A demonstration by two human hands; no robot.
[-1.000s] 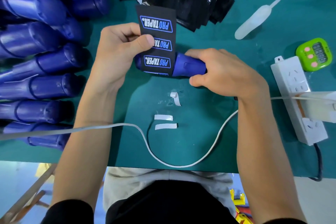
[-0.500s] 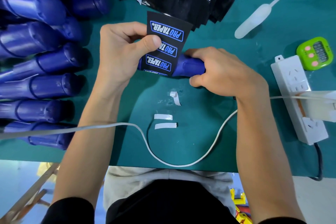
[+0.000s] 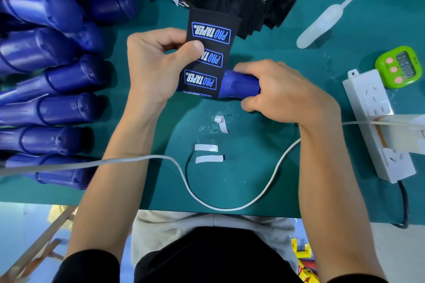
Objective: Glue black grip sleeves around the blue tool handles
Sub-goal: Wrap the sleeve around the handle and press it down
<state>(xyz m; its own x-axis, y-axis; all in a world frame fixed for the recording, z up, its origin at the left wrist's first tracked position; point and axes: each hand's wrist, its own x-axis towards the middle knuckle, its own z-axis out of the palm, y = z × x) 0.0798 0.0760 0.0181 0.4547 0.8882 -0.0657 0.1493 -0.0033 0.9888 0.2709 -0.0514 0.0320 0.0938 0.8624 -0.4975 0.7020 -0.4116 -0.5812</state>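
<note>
Pinching hand: left hand [image 3: 156,69], centre of the head view, thumb and curled fingers clamped on the black grip sleeve [image 3: 210,53].
Sleeve position: lower part wrapped on the handle's left end, free flap rising toward the top of the frame.
Right hand [image 3: 282,94]: fingers curled round the blue tool handle [image 3: 239,86], mid-frame above the green counter [image 3: 253,179].
Spare handles [image 3: 57,110]: piled along the left edge.

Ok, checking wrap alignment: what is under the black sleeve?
The blue handle lies under the lower end of the black sleeve; its right part shows, gripped by the right hand. The covered part cannot be seen.
</note>
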